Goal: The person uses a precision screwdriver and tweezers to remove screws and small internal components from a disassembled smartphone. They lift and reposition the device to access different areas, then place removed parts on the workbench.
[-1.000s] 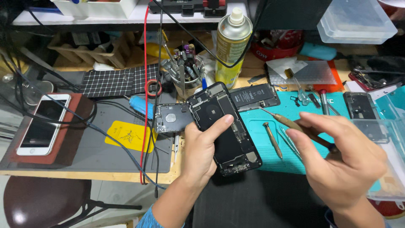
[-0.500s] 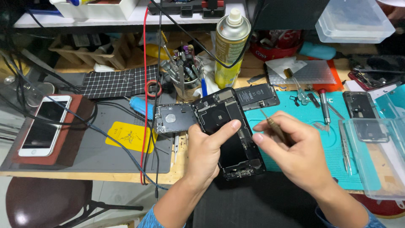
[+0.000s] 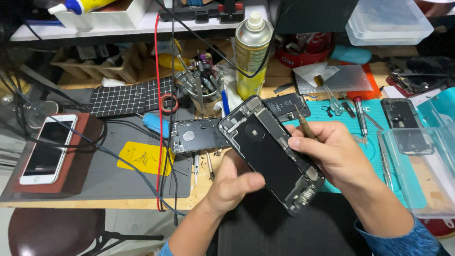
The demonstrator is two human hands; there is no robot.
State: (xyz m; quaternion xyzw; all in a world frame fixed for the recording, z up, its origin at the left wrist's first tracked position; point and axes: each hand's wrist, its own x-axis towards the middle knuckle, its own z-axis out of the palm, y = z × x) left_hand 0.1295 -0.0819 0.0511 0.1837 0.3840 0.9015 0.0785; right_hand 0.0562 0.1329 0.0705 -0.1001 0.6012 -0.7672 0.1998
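Head view: opened phone chassis [image 3: 270, 154] held tilted above the bench's [image 3: 142, 201] near edge, left hand [image 3: 232, 182] gripping its lower side. Right hand [image 3: 332, 151] pinches a thin pointed tool [image 3: 303, 124] beside the chassis's right rim. Step looks like internal disassembly; careful tip placement needed. Spray can [image 3: 252, 52] far behind; white phone [image 3: 47, 149] left.

Phone repair workshop: opened phones [image 3: 270, 151], screwdrivers [image 3: 361, 114], spray can [image 3: 251, 52].

A white phone [image 3: 46, 148] with a dark screen lies at the left. A tall yellow spray can [image 3: 251, 57] with a label stands at top middle. A yellow sticker [image 3: 141, 156] lies lower left of middle.
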